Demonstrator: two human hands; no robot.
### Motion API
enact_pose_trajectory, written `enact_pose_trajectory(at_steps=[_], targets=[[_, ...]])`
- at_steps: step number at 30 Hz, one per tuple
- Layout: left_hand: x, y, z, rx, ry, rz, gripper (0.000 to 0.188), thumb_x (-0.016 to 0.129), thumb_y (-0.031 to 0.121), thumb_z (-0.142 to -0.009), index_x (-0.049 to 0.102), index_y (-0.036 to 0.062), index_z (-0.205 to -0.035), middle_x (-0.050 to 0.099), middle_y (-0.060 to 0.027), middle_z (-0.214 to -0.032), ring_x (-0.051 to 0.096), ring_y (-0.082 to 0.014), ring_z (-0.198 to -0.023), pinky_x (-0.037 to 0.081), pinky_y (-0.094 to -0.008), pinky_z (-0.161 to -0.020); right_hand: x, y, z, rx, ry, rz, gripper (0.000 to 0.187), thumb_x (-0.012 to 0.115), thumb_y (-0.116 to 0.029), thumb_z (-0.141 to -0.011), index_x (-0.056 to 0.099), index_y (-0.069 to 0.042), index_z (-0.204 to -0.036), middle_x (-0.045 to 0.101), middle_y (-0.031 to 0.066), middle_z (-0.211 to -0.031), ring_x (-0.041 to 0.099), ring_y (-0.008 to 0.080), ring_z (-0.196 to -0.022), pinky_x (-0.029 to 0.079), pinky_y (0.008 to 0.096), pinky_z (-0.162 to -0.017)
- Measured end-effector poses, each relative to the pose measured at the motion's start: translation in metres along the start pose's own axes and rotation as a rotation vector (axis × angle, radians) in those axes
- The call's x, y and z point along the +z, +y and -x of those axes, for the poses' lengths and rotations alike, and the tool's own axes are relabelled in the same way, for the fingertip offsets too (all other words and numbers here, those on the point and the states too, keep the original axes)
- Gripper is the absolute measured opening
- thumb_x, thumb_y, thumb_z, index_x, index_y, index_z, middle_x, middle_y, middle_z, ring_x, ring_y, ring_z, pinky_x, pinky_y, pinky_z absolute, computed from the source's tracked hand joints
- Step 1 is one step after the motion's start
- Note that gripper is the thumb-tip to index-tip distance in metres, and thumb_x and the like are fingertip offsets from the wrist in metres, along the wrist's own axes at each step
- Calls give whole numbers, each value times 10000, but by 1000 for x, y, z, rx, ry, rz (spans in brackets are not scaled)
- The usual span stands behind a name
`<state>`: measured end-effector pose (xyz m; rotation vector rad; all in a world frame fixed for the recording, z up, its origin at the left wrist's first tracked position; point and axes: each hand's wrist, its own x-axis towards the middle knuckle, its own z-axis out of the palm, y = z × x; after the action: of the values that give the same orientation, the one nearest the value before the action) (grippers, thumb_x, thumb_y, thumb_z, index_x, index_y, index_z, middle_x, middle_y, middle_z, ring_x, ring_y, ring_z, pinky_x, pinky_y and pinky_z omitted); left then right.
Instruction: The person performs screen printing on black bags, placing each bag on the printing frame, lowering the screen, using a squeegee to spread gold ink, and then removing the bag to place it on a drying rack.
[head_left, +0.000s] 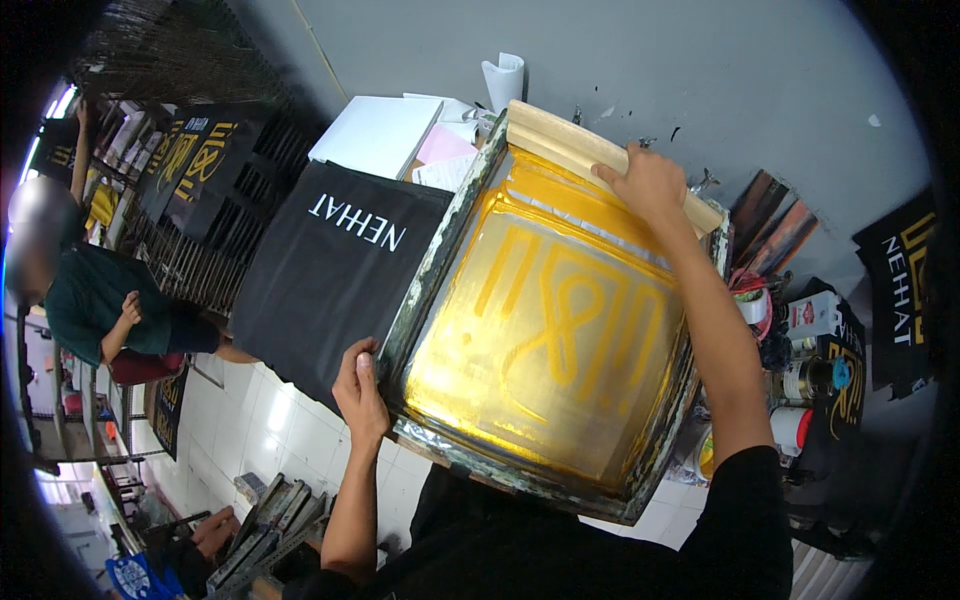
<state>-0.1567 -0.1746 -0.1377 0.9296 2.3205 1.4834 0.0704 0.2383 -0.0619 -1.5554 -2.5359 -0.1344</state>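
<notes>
Head view: right hand (652, 187) closed around the squeegee (560, 135) at the far edge of the screen (560, 330); left hand (362, 392) curled at its near-left corner, hold unclear. Yellow ink (535, 185) coats it; black cloth (335, 270) off its left edge has white lettering (357, 222) done, yellow printing apparently outstanding.

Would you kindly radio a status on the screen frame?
Right hand on wooden squeegee. Left hand at left edge of screen frame. Yellow ink on mesh. Right forearm over frame's right edge.

I see white capitals (357, 222) on black cloth (310, 280) | yellow script (560, 320) across the screen (600, 410) before me | both on the far-right cloth (900, 300)
</notes>
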Motion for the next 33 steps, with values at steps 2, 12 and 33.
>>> enact_pose_trajectory(at_steps=[2, 12, 33], targets=[[1, 1, -1, 9, -12, 4, 458, 434, 334, -1065, 645, -60, -1165, 718, -196, -1063, 664, -251, -1026, 478, -358, -932, -2, 1, 3, -47, -50, 16, 687, 647, -664, -835, 682, -20, -1071, 743, 177, -946, 724, 372, -852, 571, 489, -738], [2, -2, 2, 29, -9, 62, 482, 434, 357, -1061, 647, -65, -1158, 714, -178, -1054, 659, -234, -1020, 478, -350, -935, 13, 5, 41, -359, 153, -71, 530, 694, -573, -843, 670, -52, -939, 719, 147, -959, 706, 330, -872, 560, 449, -757], [-4, -20, 3, 84, 18, 307, 616, 334, 452, -1085, 631, -74, -1201, 702, -189, -1086, 648, -218, -985, 490, -348, -911, 6, -118, 119, -1197, 170, -459, 385, 807, -426, -709, 620, -105, -811, 620, 52, -762, 662, 267, -751, 519, 411, -627]])
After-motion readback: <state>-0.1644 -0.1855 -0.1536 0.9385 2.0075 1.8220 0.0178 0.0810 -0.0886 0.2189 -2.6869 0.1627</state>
